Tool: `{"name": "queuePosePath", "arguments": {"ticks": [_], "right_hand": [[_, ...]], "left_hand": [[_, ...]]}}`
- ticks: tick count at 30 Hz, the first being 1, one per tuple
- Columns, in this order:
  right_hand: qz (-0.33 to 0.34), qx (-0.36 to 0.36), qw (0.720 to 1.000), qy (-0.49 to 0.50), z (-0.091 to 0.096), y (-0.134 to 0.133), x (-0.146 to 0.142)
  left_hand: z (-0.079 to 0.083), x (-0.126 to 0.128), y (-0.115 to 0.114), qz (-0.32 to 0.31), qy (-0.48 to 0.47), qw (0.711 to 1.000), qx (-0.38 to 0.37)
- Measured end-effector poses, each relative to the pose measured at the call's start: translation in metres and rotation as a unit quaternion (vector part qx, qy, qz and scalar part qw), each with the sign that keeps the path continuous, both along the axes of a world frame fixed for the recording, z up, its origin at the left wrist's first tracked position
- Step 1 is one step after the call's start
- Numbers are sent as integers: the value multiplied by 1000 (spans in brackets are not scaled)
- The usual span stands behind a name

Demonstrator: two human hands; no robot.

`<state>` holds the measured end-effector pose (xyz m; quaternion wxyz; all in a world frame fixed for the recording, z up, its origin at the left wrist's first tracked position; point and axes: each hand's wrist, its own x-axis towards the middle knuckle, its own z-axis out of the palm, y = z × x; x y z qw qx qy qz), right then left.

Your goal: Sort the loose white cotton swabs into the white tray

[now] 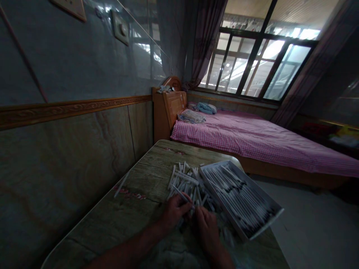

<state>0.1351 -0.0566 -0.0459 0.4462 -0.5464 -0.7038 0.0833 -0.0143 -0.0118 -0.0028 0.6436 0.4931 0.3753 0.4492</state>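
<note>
Left hand [175, 213] and right hand [206, 231] close together, not clearly touching, fingers down in a heap of white sticks [183, 183]; grip on the sticks unclear. Heap toward the right side of a wood-print table [112, 213], up against a white tray [241, 198] of sticks in rows. Tray angled, one corner jutting past the right table edge, above the floor [311, 228]. Wide stretch of tabletop left of the hands, out to the edge along the stone-panelled wall [67, 179]; one loose stick [122, 184] near that edge.
</note>
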Motion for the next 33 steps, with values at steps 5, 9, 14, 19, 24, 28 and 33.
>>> {"name": "queuePosePath", "arguments": {"ticks": [5, 9, 14, 19, 24, 28, 33], "right_hand": [[-5, -35, 999, 13, 11, 0, -4], [-31, -82, 994, 68, 20, -2, -11], [-49, -39, 998, 9, 4, -4, -5], [-29, 36, 998, -52, -5, -6, 2], [-16, -56, 998, 33, 20, -6, -9], [-10, -18, 996, 86, 28, -6, -13], [-24, 11, 990, 136, 39, -9, -5]], "left_hand": [[-2, 1, 2, 14, -21, 999, -26], [-7, 1, 3, 30, -30, 999, -27], [-6, -1, 1, 3, -16, 1000, -3], [-2, -2, -1, -6, 5, 1000, 12], [-1, -6, 0, 18, 29, 998, 58], [-9, -10, 4, 49, 93, 987, 123], [-16, -12, 3, 137, 165, 955, 205]]}}
